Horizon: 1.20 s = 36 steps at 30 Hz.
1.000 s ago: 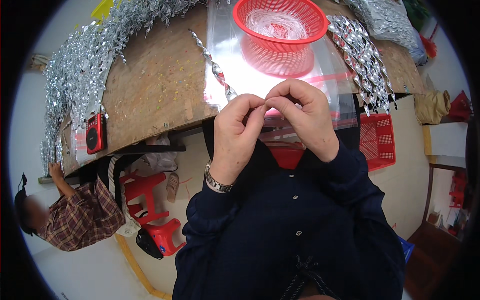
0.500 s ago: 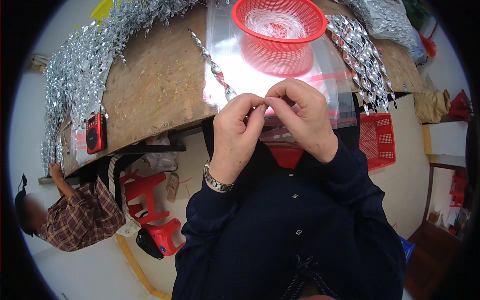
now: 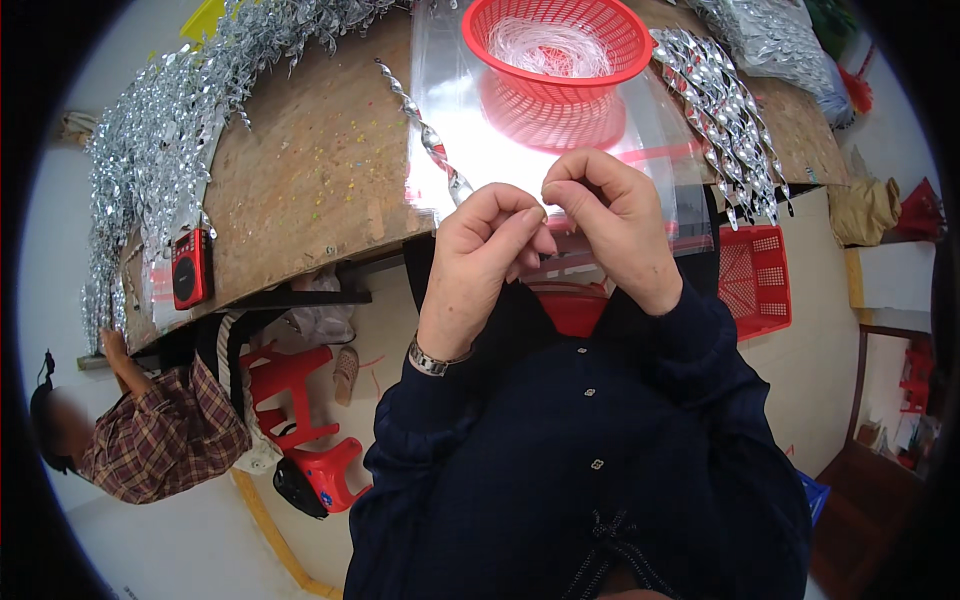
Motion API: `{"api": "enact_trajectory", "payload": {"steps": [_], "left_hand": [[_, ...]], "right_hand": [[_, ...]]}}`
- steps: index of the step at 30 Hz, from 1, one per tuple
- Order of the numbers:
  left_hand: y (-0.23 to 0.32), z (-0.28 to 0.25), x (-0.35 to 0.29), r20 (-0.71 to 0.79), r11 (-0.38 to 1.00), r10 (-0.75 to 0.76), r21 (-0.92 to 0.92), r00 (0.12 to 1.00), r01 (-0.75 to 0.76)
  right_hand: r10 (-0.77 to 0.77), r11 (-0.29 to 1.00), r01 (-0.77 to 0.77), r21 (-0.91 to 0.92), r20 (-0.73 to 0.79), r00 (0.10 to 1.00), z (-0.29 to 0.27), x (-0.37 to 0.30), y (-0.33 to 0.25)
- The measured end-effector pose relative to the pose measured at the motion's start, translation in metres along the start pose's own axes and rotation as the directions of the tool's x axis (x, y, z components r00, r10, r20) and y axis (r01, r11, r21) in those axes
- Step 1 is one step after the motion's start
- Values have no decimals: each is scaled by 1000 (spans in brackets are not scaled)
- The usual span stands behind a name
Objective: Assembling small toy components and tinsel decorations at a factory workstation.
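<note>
My left hand (image 3: 487, 243) is closed in a pinch, thumb against forefinger, above the table's front edge. Facing it, my right hand (image 3: 622, 222) pinches too, its fingertips a small gap away from the left ones. Whatever sits between the fingertips is too fine to make out. A twisted silver foil strip (image 3: 432, 141) runs along the table, its near end passing behind my left hand. Beyond the hands stands a red plastic basket (image 3: 625, 68) with white thread (image 3: 548, 48) coiled inside. Clear plastic sheets (image 3: 455, 90) lie under the basket and strip.
Twisted silver strips (image 3: 715, 105) hang over the table edge at right, above a red crate (image 3: 755, 285). Silver tinsel (image 3: 160, 140) heaps along the left, near a red radio (image 3: 191, 268). A person in a checked shirt (image 3: 170, 440) works at far left, beside red stools (image 3: 325, 470).
My fingertips, which met before, have come slightly apart. The right hand has shifted a little up and right, and the left hand has turned slightly.
</note>
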<state>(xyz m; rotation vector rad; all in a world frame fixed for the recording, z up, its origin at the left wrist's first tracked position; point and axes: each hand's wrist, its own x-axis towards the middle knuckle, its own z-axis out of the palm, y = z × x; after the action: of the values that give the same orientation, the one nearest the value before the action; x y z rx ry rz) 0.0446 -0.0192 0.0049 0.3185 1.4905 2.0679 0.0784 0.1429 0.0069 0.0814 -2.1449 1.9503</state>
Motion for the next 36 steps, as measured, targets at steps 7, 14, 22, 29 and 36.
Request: {"api": "enact_trajectory", "payload": {"steps": [7,14,22,29,36], "left_hand": [[-3,-1,1,-30,1000,9,-1,1000,-9],[-5,-2,0,-62,999,34,-2,997,-35],[0,0,-3,-125,996,76,62,989,-68],[0,2,-5,-99,951,208,252,973,-177],[-2,2,-4,-90,927,252,308,964,-213]], "right_hand": [[16,1000,-16,6,-16,1000,1,-1,-1],[30,997,-29,66,-11,999,3,-2,-1],[128,968,-127,215,13,992,-3,1,1],[196,975,-212,73,177,964,-17,3,-5],[113,991,-98,-87,187,976,-10,1,-10]]}}
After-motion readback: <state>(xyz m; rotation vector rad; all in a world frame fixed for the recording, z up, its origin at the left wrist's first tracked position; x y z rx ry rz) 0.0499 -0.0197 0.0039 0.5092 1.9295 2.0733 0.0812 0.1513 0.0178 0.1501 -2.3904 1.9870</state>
